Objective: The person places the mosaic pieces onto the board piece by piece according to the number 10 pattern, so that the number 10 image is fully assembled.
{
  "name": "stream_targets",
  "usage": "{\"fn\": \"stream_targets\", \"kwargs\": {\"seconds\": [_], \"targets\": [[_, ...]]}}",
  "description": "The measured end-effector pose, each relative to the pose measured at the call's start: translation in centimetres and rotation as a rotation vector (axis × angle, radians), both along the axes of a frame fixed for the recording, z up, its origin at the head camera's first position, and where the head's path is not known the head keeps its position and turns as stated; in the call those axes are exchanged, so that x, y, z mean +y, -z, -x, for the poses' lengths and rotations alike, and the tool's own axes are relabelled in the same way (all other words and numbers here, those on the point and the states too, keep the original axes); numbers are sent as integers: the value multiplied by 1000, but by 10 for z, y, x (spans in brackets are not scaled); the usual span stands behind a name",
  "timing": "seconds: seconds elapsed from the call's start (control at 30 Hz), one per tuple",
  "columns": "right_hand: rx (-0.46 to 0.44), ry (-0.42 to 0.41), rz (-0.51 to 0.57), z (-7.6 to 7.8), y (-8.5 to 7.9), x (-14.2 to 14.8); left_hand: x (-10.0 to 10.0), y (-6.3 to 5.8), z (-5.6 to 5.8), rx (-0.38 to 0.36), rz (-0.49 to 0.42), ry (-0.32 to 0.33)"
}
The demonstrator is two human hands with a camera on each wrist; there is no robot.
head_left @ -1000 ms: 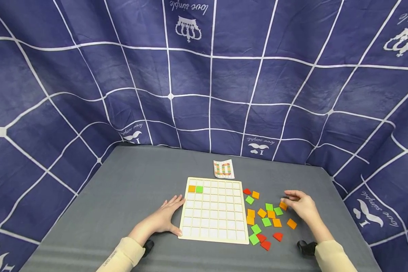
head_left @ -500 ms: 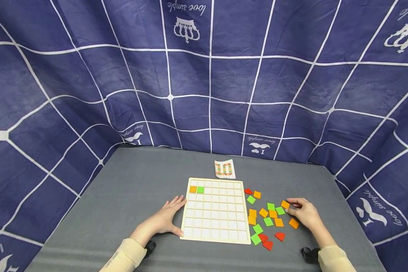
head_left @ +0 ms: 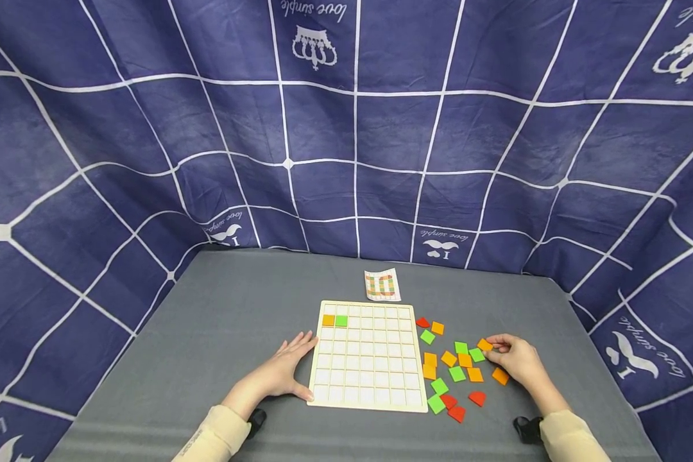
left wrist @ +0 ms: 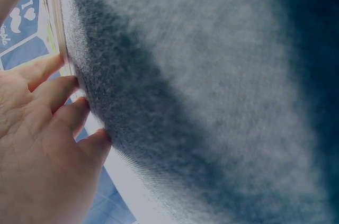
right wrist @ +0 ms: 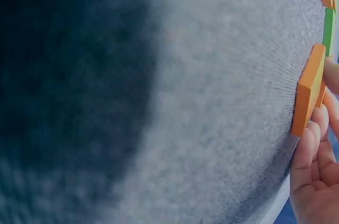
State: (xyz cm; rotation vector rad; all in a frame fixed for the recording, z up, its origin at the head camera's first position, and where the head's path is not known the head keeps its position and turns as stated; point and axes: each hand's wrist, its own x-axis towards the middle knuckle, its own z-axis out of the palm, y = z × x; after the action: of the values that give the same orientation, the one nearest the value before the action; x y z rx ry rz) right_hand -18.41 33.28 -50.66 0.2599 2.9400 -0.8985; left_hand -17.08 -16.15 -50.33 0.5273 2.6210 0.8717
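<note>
My left hand (head_left: 285, 367) lies spread at the left side of a cream grid board (head_left: 369, 409), its fingertips at the edge and its thumb at the near left corner. An orange tile (head_left: 328, 320) and a green tile (head_left: 341, 321) sit side by side in the board's second row. To the right, my right hand (head_left: 516, 357) pinches an orange square tile (head_left: 484, 345) between thumb and fingers, low over the table. In the right wrist view, another orange tile (right wrist: 309, 91) lies close in front of the fingers and partly hides the pinched one.
Several loose green tiles (head_left: 457, 373), orange tiles (head_left: 475, 374) and red rounded pieces (head_left: 477, 398) lie scattered between the board and my right hand. A printed pattern card (head_left: 382, 285) lies behind the board. A blue curtain (head_left: 393, 128) surrounds the grey table (head_left: 237, 289).
My right hand shifts slightly toward me and its fingertips come to the near right side of the orange tile. My left hand keeps its place at the board.
</note>
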Motion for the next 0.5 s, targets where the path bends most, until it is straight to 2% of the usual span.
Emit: {"fn": "stream_targets", "kwargs": {"seconds": [0.33,0.5], "targets": [[70,18,24,0,-8,-3,-1,0,0,-3,-5,13],[109,-27,88,7,-21,-16,1,-3,0,-9,-4,4]]}}
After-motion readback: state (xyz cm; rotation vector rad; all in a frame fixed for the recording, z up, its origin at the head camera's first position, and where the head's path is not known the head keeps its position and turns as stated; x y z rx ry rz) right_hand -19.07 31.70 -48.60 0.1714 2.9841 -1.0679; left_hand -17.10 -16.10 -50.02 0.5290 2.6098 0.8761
